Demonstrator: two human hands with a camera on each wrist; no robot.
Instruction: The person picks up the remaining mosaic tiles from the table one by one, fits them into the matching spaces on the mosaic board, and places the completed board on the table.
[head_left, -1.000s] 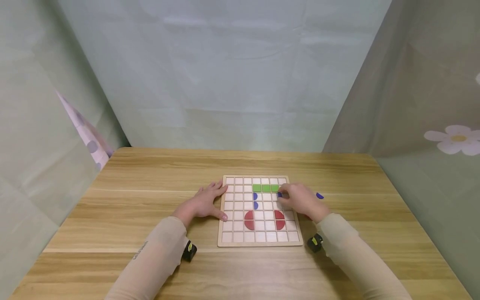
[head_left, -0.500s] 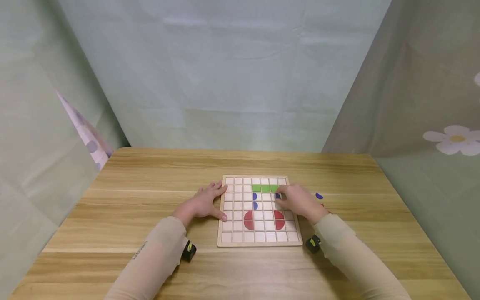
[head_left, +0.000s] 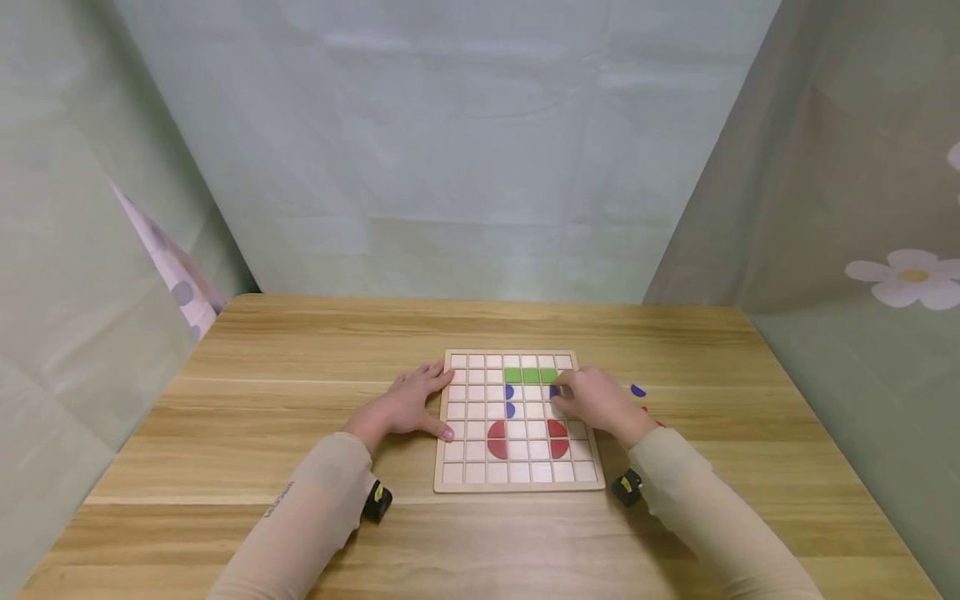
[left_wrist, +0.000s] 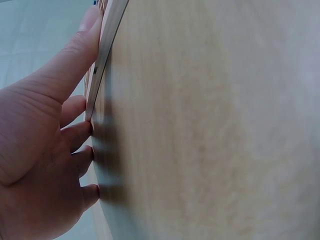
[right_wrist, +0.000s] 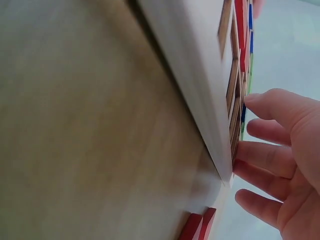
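A wooden grid board (head_left: 517, 492) lies on the table with colored tiles set in its cells. Three green square tiles (head_left: 531, 376) form a row near the top. Below them, two blue half-circle tiles (head_left: 510, 410) stand one above the other, and two red shapes (head_left: 497, 440) made of quarter pieces sit lower down. My left hand (head_left: 408, 404) rests along the left rim, thumb on the edge and fingers spread. With thumb and fingertips, my right hand (head_left: 600, 400) pinches a blue half-circle tile (head_left: 553, 392) at a cell under the right green square; the fingers partly hide it.
Right of the board lies a loose blue half-circle tile (head_left: 638, 390). Red tiles (right_wrist: 200, 224) lie on the table near my right wrist, mostly hidden by it in the head view. Curtains (head_left: 480, 208) hang behind the table (head_left: 337, 333).
My right hand has shifted slightly left with the blue half-circle tile, bringing it over its cell, and then stays there. My left hand keeps its place on the board's rim.
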